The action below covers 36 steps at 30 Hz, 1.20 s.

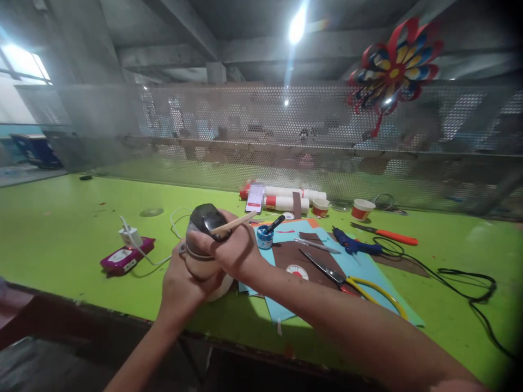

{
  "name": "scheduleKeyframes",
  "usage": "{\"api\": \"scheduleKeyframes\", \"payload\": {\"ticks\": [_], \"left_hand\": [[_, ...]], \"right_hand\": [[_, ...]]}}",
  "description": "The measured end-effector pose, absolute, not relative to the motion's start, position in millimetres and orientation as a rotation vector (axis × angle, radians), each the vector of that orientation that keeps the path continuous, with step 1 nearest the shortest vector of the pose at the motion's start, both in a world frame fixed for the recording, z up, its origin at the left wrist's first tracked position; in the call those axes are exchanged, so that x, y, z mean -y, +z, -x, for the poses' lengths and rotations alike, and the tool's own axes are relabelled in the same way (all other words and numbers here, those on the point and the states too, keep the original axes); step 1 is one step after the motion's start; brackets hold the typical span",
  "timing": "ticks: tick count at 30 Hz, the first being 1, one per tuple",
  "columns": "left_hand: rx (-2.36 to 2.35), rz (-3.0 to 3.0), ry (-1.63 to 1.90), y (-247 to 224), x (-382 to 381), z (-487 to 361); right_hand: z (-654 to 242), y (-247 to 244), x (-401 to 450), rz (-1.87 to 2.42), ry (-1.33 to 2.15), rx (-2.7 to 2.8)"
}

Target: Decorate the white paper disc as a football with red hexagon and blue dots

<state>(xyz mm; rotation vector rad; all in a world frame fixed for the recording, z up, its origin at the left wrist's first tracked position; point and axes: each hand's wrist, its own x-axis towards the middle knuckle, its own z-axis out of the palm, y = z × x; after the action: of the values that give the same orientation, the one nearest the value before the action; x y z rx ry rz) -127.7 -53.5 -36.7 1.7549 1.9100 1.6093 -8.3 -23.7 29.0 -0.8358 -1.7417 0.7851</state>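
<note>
Head view: dark-topped object point(203, 218) near-upright, dark end up, fingers of left hand point(182, 280) and right hand point(239, 247) around it.

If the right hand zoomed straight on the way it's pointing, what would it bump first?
Most likely the black-topped container. The right hand, with its wooden stick, points leftward at it and seems to touch it, though depth is hard to judge.

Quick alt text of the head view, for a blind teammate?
The left hand grips a dark-lidded bottle while the right hand, at its lid, holds a slim wooden stick. Yellow-handled scissors and a blue glue gun lie rightward on the green table.
</note>
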Motion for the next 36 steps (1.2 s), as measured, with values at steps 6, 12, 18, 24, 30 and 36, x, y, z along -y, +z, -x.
{"api": "scheduleKeyframes", "payload": {"ticks": [6, 12, 18, 24, 30, 36], "left_hand": [[-1.905, -1.793, 1.424, -43, 60, 135], [-1.473, -2.015, 1.341, -46, 52, 170], [-1.000, -1.953, 1.131, -45, 32, 191], [-0.903, -1.926, 1.030, -41, 17, 203], [-1.649, -1.770, 1.262, -38, 68, 177], [-2.058, -1.568, 1.627, -55, 94, 107]], "right_hand": [[-10, 33, 21, 0.753, 0.921, 1.796], [-27, 45, -5, 0.411, 1.214, 2.104], [-21, 52, -32, 0.280, 1.273, 2.307], [-15, 47, -45, 0.482, 1.334, 2.273], [-8, 39, -11, 0.541, 1.243, 1.964], [8, 34, 23, 0.694, 0.990, 1.803]]}}
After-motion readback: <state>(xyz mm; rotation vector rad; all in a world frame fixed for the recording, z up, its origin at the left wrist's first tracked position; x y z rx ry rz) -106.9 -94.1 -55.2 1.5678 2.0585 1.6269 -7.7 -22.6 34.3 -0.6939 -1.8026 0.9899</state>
